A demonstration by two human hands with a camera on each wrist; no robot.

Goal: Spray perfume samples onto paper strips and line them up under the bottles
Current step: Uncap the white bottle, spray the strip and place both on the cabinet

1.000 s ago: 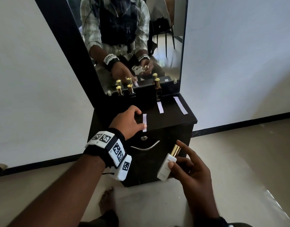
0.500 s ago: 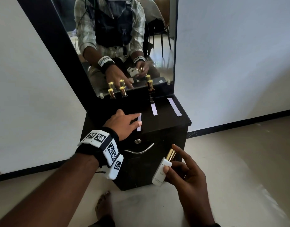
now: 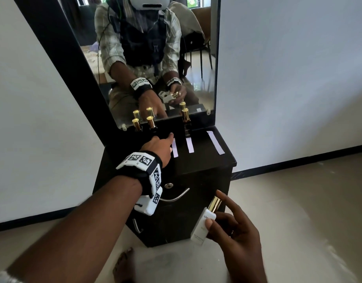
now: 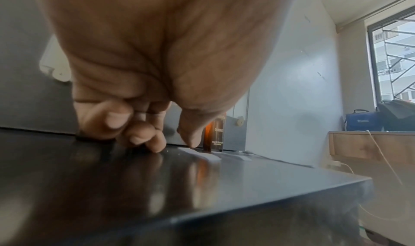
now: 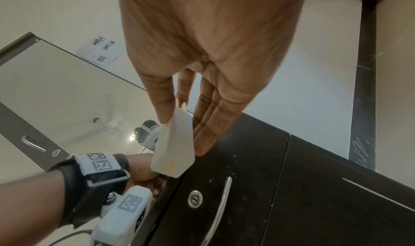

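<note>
Three white paper strips lie on the black cabinet top: left strip, middle strip, right strip. Dark gold-capped bottles stand at the mirror's foot. My left hand rests on the top, index finger stretched forward, thumb tip pressing the left strip; the other fingertips touch the surface. Low in front of the cabinet, my right hand grips a white perfume bottle with a gold cap, thumb on its face, index finger raised beside the cap. The bottle's base shows in the right wrist view.
A tall mirror rises behind the bottles and reflects me. The cabinet front has a lock and a curved metal handle. A white wall stands to the right and pale floor lies around the cabinet. My bare foot is near its base.
My left hand has slid the left strip away from the cabinet's front edge until it lies level with the middle strip. The right hand still holds the white bottle in the same place.
</note>
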